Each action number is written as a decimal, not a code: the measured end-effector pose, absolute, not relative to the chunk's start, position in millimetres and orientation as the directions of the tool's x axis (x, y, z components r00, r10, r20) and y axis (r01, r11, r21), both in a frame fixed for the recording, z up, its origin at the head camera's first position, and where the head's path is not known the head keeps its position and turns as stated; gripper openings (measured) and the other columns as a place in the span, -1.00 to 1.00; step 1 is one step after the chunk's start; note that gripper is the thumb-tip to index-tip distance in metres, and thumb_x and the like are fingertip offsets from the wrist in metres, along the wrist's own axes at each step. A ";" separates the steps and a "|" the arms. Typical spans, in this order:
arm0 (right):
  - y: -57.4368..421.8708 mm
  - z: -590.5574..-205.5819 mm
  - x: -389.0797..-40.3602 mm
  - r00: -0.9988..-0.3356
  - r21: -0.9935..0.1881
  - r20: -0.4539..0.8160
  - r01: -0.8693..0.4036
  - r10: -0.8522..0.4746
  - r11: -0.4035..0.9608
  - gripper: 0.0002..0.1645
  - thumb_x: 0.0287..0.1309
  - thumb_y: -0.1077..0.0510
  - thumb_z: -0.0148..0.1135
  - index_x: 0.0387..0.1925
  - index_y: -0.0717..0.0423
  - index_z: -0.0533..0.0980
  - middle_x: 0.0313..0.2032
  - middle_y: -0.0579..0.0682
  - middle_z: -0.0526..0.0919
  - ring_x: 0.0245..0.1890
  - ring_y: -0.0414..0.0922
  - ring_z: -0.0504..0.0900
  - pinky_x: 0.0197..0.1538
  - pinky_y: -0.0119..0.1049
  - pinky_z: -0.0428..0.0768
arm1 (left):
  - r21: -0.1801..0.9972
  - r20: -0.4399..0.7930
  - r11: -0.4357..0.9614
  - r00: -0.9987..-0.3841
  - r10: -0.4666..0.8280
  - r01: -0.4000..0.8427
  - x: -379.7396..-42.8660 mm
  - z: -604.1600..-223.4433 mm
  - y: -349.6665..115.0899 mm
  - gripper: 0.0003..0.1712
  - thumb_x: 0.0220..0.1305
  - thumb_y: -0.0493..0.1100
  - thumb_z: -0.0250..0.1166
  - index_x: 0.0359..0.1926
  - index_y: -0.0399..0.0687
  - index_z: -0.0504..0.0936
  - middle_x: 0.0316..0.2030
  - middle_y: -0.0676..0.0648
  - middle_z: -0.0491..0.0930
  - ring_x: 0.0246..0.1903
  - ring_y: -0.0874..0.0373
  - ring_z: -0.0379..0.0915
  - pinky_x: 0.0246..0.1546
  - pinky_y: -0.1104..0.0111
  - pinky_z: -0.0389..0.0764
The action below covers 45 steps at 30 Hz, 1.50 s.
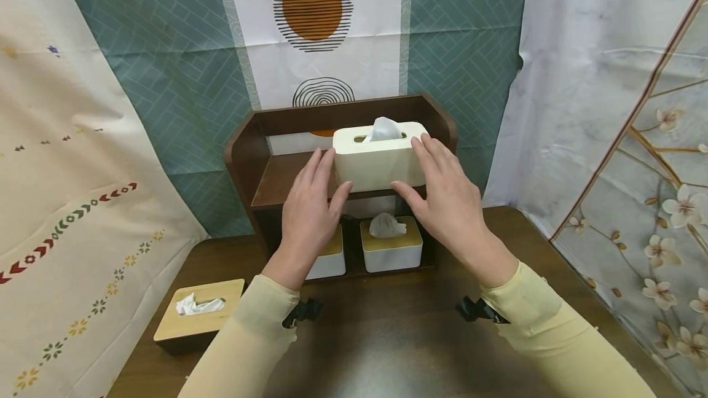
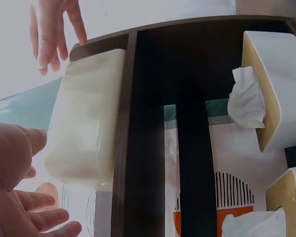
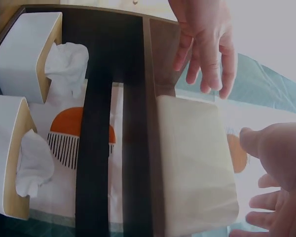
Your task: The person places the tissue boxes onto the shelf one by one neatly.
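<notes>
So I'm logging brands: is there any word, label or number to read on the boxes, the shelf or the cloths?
None: no text shows in any view. The cream box, shelf and other boxes are plain; the backdrop bears only patterns.

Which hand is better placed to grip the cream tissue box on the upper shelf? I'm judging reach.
Probably the left hand: its fingers already lie against the cream tissue box. The right hand hovers open beside the other end, seemingly just clear.
</notes>
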State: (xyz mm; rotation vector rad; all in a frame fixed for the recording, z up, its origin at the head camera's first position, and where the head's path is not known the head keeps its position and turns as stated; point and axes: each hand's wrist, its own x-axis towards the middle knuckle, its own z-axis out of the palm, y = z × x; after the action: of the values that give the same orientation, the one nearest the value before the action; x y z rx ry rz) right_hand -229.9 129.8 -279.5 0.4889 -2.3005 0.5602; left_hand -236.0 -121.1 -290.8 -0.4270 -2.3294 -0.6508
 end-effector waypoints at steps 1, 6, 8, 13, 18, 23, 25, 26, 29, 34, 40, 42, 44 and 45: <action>129.1 -280.6 -228.6 -0.667 -0.244 0.721 -0.501 -0.191 0.830 0.03 0.42 -0.16 0.52 0.68 0.15 0.29 0.67 0.14 0.29 0.65 0.16 0.25 0.32 0.37 0.58 | 0.332 0.685 0.824 -0.718 0.124 0.460 -233.7 -291.8 -122.5 -0.21 0.64 0.06 0.34 0.71 -0.02 0.31 0.67 -0.22 0.26 0.59 -0.25 0.27 0.47 -0.19 0.42; 124.2 -285.2 -223.0 -0.603 -0.200 0.764 -0.559 -0.229 0.805 0.01 0.38 -0.09 0.58 0.64 0.24 0.34 0.63 0.20 0.34 0.65 0.20 0.27 0.57 0.22 0.33 | 0.312 0.700 0.829 -0.702 0.128 0.463 -220.9 -295.8 -128.9 -0.22 0.65 0.04 0.33 0.70 -0.05 0.31 0.66 -0.24 0.28 0.58 -0.25 0.27 0.48 -0.19 0.41; 121.5 -287.2 -220.0 -0.583 -0.183 0.774 -0.578 -0.246 0.795 0.02 0.37 -0.08 0.59 0.63 0.26 0.34 0.62 0.22 0.35 0.64 0.23 0.28 0.61 0.19 0.27 | 0.303 0.708 0.831 -0.694 0.132 0.467 -216.4 -298.0 -131.6 -0.22 0.65 0.05 0.33 0.70 -0.06 0.31 0.65 -0.24 0.29 0.58 -0.24 0.28 0.49 -0.18 0.40; 113.7 -294.0 -212.2 -0.543 -0.135 0.788 -0.613 -0.291 0.778 0.05 0.35 -0.07 0.60 0.64 0.28 0.33 0.62 0.26 0.35 0.62 0.23 0.31 0.65 0.15 0.19 | 0.277 0.721 0.836 -0.678 0.145 0.474 -206.4 -303.2 -138.4 -0.22 0.65 0.06 0.34 0.70 -0.06 0.32 0.64 -0.24 0.30 0.58 -0.24 0.28 0.51 -0.18 0.37; 104.4 -300.5 -205.0 -0.524 -0.104 0.788 -0.631 -0.323 0.769 0.05 0.35 -0.08 0.60 0.64 0.27 0.33 0.62 0.24 0.36 0.63 0.19 0.31 0.64 0.16 0.21 | 0.262 0.720 0.843 -0.677 0.154 0.470 -196.7 -307.8 -145.0 -0.21 0.63 0.07 0.36 0.68 -0.09 0.35 0.64 -0.26 0.31 0.59 -0.25 0.26 0.51 -0.22 0.36; 95.3 -309.8 -198.8 -0.513 -0.101 0.788 -0.653 -0.341 0.751 0.02 0.35 -0.09 0.60 0.63 0.26 0.36 0.61 0.22 0.38 0.63 0.19 0.31 0.61 0.19 0.27 | 0.274 0.706 0.848 -0.694 0.143 0.454 -187.2 -312.6 -152.7 -0.21 0.61 0.04 0.37 0.68 -0.10 0.35 0.63 -0.27 0.32 0.60 -0.25 0.23 0.53 -0.21 0.33; 92.0 -314.4 -196.6 -0.517 -0.102 0.783 -0.656 -0.346 0.748 0.03 0.35 -0.11 0.59 0.62 0.26 0.37 0.61 0.22 0.38 0.63 0.19 0.31 0.61 0.18 0.27 | 0.286 0.700 0.848 -0.702 0.132 0.446 -183.8 -315.3 -155.8 -0.21 0.61 0.03 0.38 0.67 -0.11 0.35 0.63 -0.28 0.32 0.61 -0.25 0.22 0.52 -0.23 0.32; 90.4 -316.9 -195.7 -0.518 -0.101 0.780 -0.657 -0.350 0.747 0.02 0.35 -0.11 0.59 0.62 0.26 0.37 0.61 0.22 0.38 0.63 0.19 0.31 0.61 0.17 0.28 | 0.290 0.697 0.850 -0.705 0.127 0.440 -182.2 -316.8 -157.3 -0.20 0.60 0.03 0.39 0.67 -0.12 0.35 0.63 -0.28 0.32 0.61 -0.26 0.22 0.52 -0.24 0.33; 85.6 -323.4 -192.7 -0.519 -0.097 0.773 -0.664 -0.363 0.742 0.01 0.35 -0.11 0.59 0.62 0.26 0.37 0.60 0.22 0.39 0.63 0.16 0.32 0.61 0.15 0.28 | 0.305 0.689 0.853 -0.716 0.109 0.423 -178.4 -321.4 -162.0 -0.18 0.58 0.02 0.42 0.67 -0.12 0.35 0.64 -0.28 0.30 0.61 -0.28 0.22 0.51 -0.26 0.33; 76.6 -333.1 -187.4 -0.513 -0.098 0.769 -0.684 -0.382 0.723 -0.01 0.36 -0.12 0.58 0.60 0.24 0.40 0.59 0.20 0.41 0.63 0.12 0.34 0.62 0.08 0.27 | 0.311 0.692 0.859 -0.717 0.089 0.407 -172.5 -328.2 -170.2 -0.17 0.54 -0.01 0.46 0.67 -0.12 0.36 0.63 -0.28 0.31 0.60 -0.30 0.22 0.50 -0.29 0.32; 64.4 -344.5 -182.8 -0.509 -0.099 0.760 -0.707 -0.405 0.701 -0.01 0.35 -0.15 0.59 0.61 0.19 0.41 0.61 0.14 0.40 0.61 0.09 0.37 0.58 0.10 0.36 | 0.312 0.695 0.866 -0.716 0.072 0.390 -165.0 -335.8 -178.4 -0.18 0.54 -0.05 0.47 0.65 -0.17 0.38 0.62 -0.31 0.32 0.57 -0.35 0.26 0.48 -0.31 0.34; 60.2 -348.1 -181.8 -0.512 -0.099 0.751 -0.711 -0.416 0.696 -0.02 0.37 -0.16 0.57 0.61 0.18 0.41 0.61 0.13 0.40 0.61 0.08 0.38 0.56 0.12 0.38 | 0.320 0.690 0.868 -0.721 0.061 0.380 -162.6 -339.0 -181.7 -0.19 0.54 -0.05 0.47 0.65 -0.17 0.38 0.62 -0.31 0.32 0.57 -0.36 0.26 0.48 -0.32 0.33; 56.4 -351.5 -181.0 -0.520 -0.105 0.743 -0.713 -0.422 0.694 -0.03 0.38 -0.17 0.56 0.61 0.17 0.42 0.61 0.12 0.40 0.60 0.07 0.39 0.55 0.12 0.40 | 0.330 0.686 0.868 -0.726 0.049 0.371 -159.9 -341.8 -185.1 -0.19 0.54 -0.05 0.46 0.65 -0.17 0.38 0.63 -0.30 0.31 0.57 -0.36 0.25 0.48 -0.33 0.33; 54.5 -352.9 -180.8 -0.525 -0.108 0.737 -0.713 -0.426 0.693 -0.03 0.38 -0.18 0.55 0.61 0.17 0.41 0.62 0.11 0.39 0.60 0.06 0.39 0.55 0.12 0.40 | 0.336 0.685 0.868 -0.727 0.042 0.367 -158.6 -343.0 -186.8 -0.20 0.55 -0.05 0.46 0.65 -0.16 0.39 0.63 -0.30 0.31 0.57 -0.36 0.25 0.48 -0.33 0.32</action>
State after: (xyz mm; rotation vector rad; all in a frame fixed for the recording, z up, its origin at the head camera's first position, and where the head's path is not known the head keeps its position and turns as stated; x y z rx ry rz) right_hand -180.8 54.5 -352.9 0.8665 -2.1964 0.5255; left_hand -158.6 -186.8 -343.0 -0.2943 -2.3297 -0.5977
